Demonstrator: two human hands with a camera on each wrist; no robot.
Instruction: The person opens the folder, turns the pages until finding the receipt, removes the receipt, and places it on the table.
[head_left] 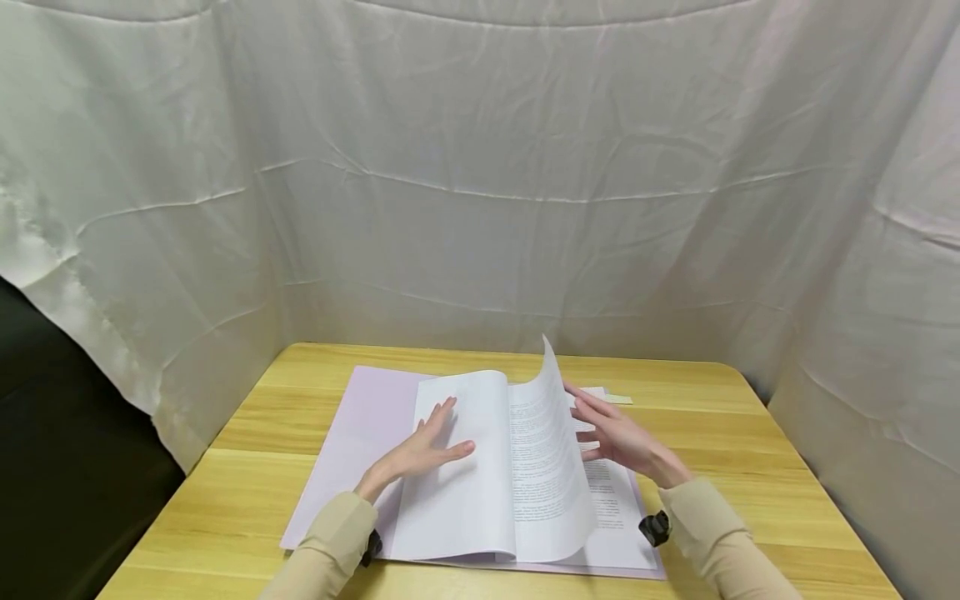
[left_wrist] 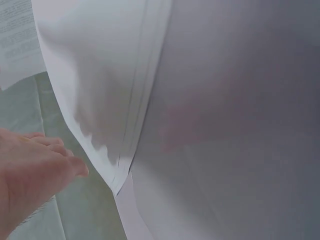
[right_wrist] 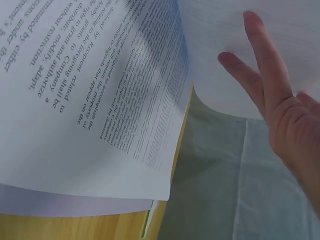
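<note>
A lilac folder [head_left: 360,442] lies spread on the table with a stack of printed sheets in it. Blank white backs of turned sheets [head_left: 465,525] cover part of its left side. One printed page [head_left: 547,467] stands half raised and curved near the middle. Behind that page is my right hand [head_left: 618,435], fingers spread, with the fingertips at the sheet's back in the right wrist view. Over the blank left sheets is my left hand [head_left: 422,450], fingers extended and holding nothing; from the head view I cannot tell whether it touches the paper.
Under the folder is a wood-grain table [head_left: 750,467]. A small pale green tab [head_left: 618,399] sticks out past the sheets at the upper right. Grey cloth [head_left: 525,208] hangs behind and on both sides. Something black [head_left: 60,433] fills the lower left.
</note>
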